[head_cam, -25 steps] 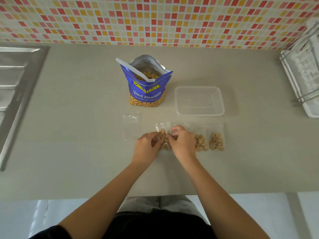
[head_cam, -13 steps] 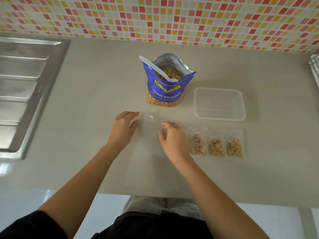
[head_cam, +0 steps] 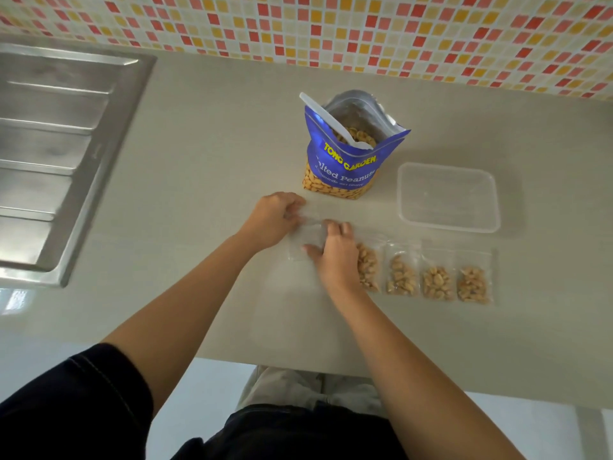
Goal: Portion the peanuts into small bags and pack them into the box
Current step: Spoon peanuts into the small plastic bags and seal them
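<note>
Just right of the frame's centre, a clear empty small bag [head_cam: 306,239] lies flat on the grey counter [head_cam: 205,154], caught between both hands. The left hand [head_cam: 272,217] curls its fingers onto the bag's upper left edge and pinches it. The right hand [head_cam: 335,254] covers the bag's right side, fingers bent over the top edge and thumb along the lower left, gripping it.

Touching the right hand's far side begins a row of four filled bags [head_cam: 438,282] of peanuts, side by side, running toward the right of the frame. Above that row sits the clear plastic box [head_cam: 447,197], open and apart from the bags. Just above the hands stands the blue peanut pouch [head_cam: 348,161], mouth open, with a white spoon [head_cam: 331,122] leaning out of it to the upper left.

Bare counter stretches left of the hands as far as the steel sink drainboard [head_cam: 56,144] in the upper left. Below the hands, more bare counter runs down to its front edge. The tiled wall [head_cam: 365,28] closes off the top.
</note>
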The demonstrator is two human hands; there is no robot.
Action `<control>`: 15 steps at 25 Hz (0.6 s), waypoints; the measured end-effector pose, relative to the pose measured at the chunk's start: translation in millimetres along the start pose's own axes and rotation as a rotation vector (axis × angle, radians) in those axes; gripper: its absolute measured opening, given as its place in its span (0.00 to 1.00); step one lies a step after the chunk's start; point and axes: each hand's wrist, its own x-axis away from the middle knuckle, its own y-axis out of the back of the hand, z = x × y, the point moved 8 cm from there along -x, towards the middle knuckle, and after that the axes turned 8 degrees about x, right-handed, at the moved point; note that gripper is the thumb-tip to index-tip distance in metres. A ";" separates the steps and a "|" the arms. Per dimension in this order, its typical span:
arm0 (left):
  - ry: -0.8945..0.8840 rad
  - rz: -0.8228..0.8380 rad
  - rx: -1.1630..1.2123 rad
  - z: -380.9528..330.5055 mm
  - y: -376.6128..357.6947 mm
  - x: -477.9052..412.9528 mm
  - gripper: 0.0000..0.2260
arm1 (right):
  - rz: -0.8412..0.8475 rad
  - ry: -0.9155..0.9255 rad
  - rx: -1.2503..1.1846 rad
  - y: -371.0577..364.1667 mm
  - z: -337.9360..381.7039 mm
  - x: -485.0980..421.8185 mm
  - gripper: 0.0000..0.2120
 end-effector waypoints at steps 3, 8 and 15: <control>0.020 0.047 0.151 -6.5 8.8 8.5 0.11 | -0.012 -0.027 -0.072 -0.5 -3.5 0.4 0.22; 0.132 -0.060 0.603 -11.9 37.9 32.3 0.10 | 0.062 -0.250 -0.767 2.0 -10.3 10.3 0.04; 0.129 -0.043 1.071 -56.6 49.0 41.3 0.09 | -0.047 -0.078 -1.208 95.5 -0.7 8.3 0.05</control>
